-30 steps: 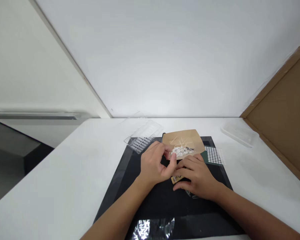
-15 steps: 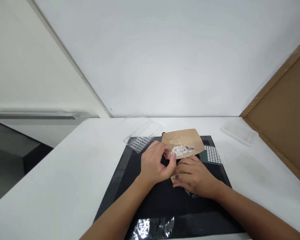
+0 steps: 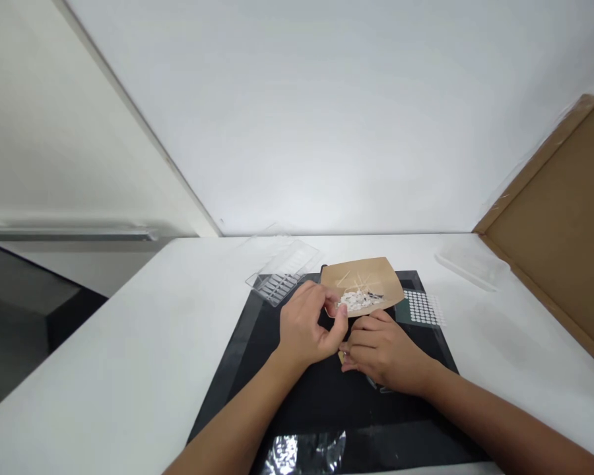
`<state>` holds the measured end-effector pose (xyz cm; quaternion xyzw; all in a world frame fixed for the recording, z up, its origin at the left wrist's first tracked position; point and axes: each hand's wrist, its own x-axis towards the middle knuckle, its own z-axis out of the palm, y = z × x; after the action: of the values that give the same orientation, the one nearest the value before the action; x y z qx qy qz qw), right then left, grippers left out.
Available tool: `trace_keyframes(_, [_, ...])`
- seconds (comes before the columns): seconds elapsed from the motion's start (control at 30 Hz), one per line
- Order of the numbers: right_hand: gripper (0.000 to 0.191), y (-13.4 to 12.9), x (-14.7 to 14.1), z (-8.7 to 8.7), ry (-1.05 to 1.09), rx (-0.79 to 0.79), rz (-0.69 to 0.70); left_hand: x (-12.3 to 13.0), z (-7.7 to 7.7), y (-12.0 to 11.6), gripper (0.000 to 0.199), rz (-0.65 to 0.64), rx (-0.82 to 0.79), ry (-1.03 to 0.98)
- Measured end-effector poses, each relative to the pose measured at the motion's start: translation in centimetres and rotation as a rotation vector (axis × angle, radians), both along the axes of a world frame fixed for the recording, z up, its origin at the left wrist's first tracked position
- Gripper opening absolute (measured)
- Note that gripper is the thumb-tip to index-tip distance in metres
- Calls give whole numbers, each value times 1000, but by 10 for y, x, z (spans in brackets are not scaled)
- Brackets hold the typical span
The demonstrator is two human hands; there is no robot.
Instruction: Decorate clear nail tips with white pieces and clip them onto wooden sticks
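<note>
Your left hand (image 3: pixel 307 326) and right hand (image 3: pixel 383 353) meet, fingers pinching a small part too tiny to identify; brown paper tray (image 3: pixel 363 285) at 12 o'clock.

Left hand (image 3: pixel 307 324) and right hand (image 3: pixel 383 351) close together over black mat (image 3: pixel 257 343) on white table (image 3: pixel 129 369), fingertips meeting on small tan piece (image 3: pixel 342 356), too small to identify. Brown paper tray (image 3: pixel 363 284) just beyond hands, holding white bits (image 3: pixel 356 300) and thin sticks. Clear plastic case (image 3: pixel 283 270) at mat's far left corner. Dotted sheet (image 3: pixel 424 307) right of tray. Cardboard panel (image 3: pixel 559 231) far right.
</note>
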<state>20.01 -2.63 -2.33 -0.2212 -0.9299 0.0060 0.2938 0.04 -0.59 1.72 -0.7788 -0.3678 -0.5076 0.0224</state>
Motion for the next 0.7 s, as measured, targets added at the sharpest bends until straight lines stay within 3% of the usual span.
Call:
trace_keyframes(0.2, [17,-3,1,3,-14,14,-7,-1,-1,1,13,29,-2,4])
trace_keyframes(0.47, [11,-10,16,22,-38,19,-10,-2,0,0,12,35,-22,15])
trace_keyframes(0.7, [30,-15,24,22,-180,9,37,-3,-1,3,13,59,-40,18])
